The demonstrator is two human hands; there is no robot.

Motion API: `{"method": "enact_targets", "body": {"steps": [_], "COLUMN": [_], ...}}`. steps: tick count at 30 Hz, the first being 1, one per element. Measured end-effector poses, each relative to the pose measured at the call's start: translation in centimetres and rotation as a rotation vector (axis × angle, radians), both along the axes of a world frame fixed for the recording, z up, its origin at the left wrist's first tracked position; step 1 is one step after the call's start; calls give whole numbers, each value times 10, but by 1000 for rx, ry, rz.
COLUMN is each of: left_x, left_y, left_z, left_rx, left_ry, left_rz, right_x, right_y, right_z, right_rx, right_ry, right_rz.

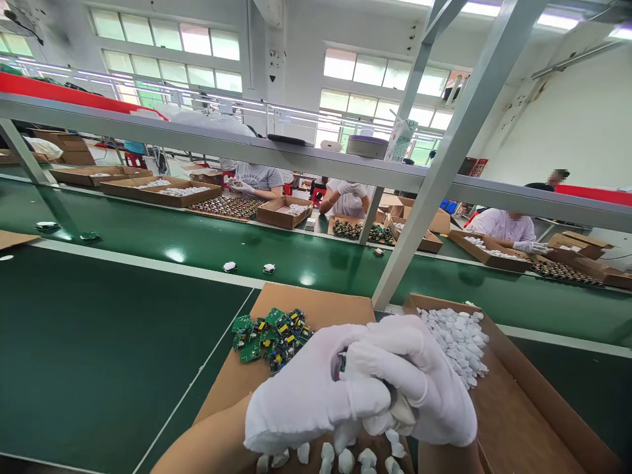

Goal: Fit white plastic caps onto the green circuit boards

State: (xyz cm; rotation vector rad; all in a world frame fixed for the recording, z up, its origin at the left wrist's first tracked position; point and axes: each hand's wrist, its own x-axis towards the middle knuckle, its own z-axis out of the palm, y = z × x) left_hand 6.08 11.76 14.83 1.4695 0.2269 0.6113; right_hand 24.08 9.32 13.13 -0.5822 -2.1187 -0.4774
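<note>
My left hand and my right hand, both in white gloves, are pressed together at the lower middle, fingers curled inward. Between them shows a sliver of a small circuit board, dark green with a bit of red; the gloves hide the rest. Behind my left hand lies a heap of green circuit boards with yellow and black parts, on a cardboard sheet. White pieces are heaped in a cardboard tray beside my right hand. Several wrapped-looking white pieces lie below my hands.
Beyond runs a green conveyor belt with a few small assemblies on it. A grey slanted post and shelf rail stand ahead. Across the belt, co-workers sit behind cardboard trays of white pieces and boards.
</note>
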Motion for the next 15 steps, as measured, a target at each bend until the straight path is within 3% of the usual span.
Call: {"method": "enact_targets", "body": {"steps": [2, 7, 12, 15], "left_x": [-2, -6, -8, -9], "left_y": [0, 2, 1, 3], "left_z": [0, -1, 2, 4], "left_rx": [46, 19, 118, 169], "left_ry": [-32, -85, 31, 4], "left_rz": [13, -137, 7, -30], "right_x": [-4, -2, 7, 7], "right_y": [-2, -6, -7, -4], "right_z": [5, -2, -6, -8], "right_rx": [-24, -128, -116, -115], "right_ry": [-7, 133, 33, 65], "right_rz": [33, 59, 71, 85]}}
